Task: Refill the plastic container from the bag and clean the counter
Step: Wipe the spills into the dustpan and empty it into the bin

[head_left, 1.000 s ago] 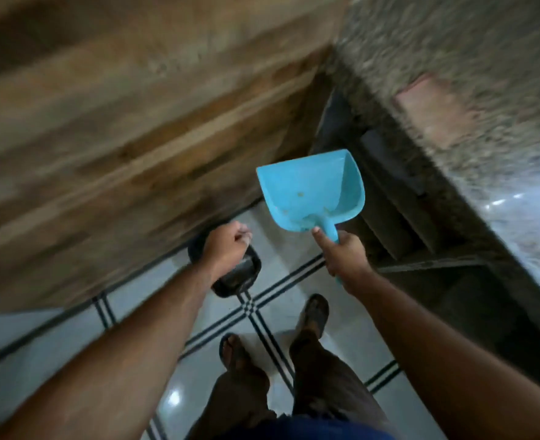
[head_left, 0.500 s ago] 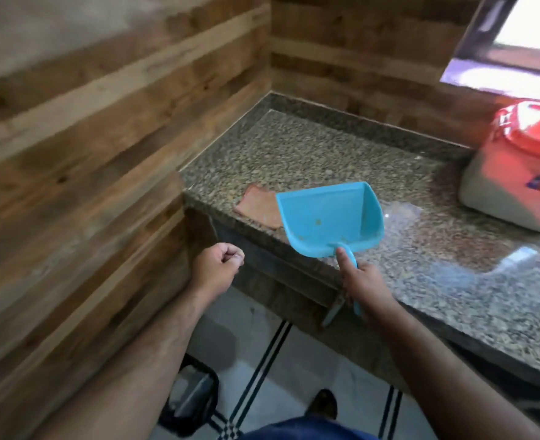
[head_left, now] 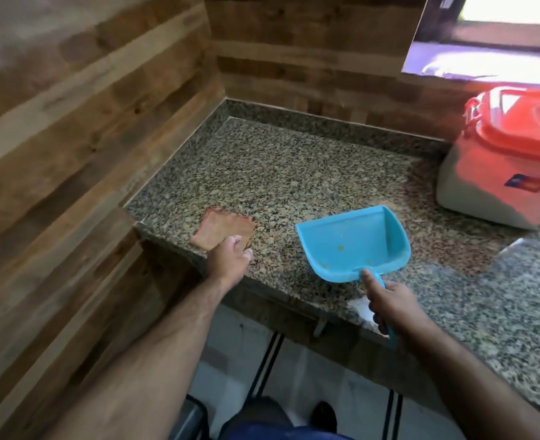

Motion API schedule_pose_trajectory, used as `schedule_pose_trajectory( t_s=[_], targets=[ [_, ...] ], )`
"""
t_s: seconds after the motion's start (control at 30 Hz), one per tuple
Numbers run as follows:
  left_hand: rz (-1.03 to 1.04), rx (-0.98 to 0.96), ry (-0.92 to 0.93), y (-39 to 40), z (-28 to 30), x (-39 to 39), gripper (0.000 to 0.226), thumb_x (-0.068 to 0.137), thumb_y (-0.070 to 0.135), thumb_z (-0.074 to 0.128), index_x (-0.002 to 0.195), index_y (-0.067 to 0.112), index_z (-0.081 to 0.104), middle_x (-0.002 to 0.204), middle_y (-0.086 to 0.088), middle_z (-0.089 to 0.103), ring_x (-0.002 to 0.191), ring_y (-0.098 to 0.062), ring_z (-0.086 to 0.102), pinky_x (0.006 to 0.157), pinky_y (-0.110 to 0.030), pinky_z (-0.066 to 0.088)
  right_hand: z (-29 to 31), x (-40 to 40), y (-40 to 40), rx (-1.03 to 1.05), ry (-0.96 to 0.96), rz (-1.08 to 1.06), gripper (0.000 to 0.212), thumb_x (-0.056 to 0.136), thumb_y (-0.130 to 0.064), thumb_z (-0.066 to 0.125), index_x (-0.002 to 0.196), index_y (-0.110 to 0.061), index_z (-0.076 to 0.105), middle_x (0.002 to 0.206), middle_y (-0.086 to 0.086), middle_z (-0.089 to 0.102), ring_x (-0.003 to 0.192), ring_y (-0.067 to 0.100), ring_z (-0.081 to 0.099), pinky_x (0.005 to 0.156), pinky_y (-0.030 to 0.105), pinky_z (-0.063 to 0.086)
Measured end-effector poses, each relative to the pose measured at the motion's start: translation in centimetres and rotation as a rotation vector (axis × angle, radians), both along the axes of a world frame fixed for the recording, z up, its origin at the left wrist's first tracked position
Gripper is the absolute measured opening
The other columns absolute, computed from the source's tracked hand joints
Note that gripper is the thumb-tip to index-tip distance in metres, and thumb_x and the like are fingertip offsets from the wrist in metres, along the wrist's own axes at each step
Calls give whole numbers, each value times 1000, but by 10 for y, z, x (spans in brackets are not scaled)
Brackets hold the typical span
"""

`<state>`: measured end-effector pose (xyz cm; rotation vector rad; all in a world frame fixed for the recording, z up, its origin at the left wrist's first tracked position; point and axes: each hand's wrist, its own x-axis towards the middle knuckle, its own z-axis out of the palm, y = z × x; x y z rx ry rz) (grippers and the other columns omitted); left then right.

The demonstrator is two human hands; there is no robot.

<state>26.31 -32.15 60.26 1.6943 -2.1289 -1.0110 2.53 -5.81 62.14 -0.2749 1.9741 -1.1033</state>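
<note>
The blue plastic dustpan (head_left: pixel 354 242) was held by its handle in the right hand (head_left: pixel 392 308), low and right of the middle. The folded pink cloth (head_left: pixel 222 228) at the speckled granite counter (head_left: pixel 294 173) edge was touched by the left hand (head_left: pixel 229 258), grip unclear. The white plastic container with the red lid (head_left: pixel 503 160) was seen far right, with open counter between.

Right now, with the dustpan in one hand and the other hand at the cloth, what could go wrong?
1. The cloth lies at the counter edge; a careless pull by the left hand might drop it to the floor.
2. The right hand holds the dustpan with a few crumbs inside; tilting it may spill them back.
3. The container stands close on the right; a wide sweep could bump it.
</note>
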Motion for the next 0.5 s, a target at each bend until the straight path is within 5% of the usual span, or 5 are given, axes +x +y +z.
schedule_pose_trajectory(
  t_s=[0.2, 0.23, 0.3, 0.37, 0.5],
  targets=[
    [63, -117, -171, -64, -29, -20, 75, 89, 45, 82, 155, 21, 53, 117, -6, 78, 70, -14, 69, 49, -19, 50, -8, -24, -22, 24, -30, -104, 52, 102, -58, 63, 84, -8, 61, 58, 5, 47, 44, 19, 41, 45, 27, 31],
    [79, -120, -185, -77, -42, -23, 80, 83, 56, 81, 150, 22, 55, 119, -5, 77, 74, -14, 71, 52, -22, 55, -10, -29, -25, 29, -17, -120, 53, 101, -58, 63, 82, -9, 60, 57, 5, 48, 44, 19, 41, 46, 28, 31],
    [89, -102, -284, -97, -66, -32, 93, 76, 69, 74, 151, 19, 51, 143, -11, 67, 113, -29, 73, 90, -43, 64, -11, -37, -33, 52, 5, -154, 54, 102, -58, 62, 76, -10, 59, 51, 1, 50, 42, 18, 42, 46, 27, 31],
    [69, -143, -370, -105, -84, -48, 75, 93, 44, 70, 155, 7, 49, 159, -19, 51, 143, -39, 52, 117, -52, 46, -8, -46, -40, 48, -5, -199, 53, 103, -55, 61, 73, -13, 54, 46, -3, 48, 37, 14, 39, 46, 25, 29],
    [105, -163, -177, -119, -69, -112, 27, 98, 10, 55, 122, 4, 66, 122, -21, 70, 110, -39, 66, 98, -46, 53, 3, -65, -52, 48, -32, -318, 52, 103, -56, 62, 74, -14, 50, 50, 1, 43, 39, 16, 34, 45, 24, 26]
  ],
)
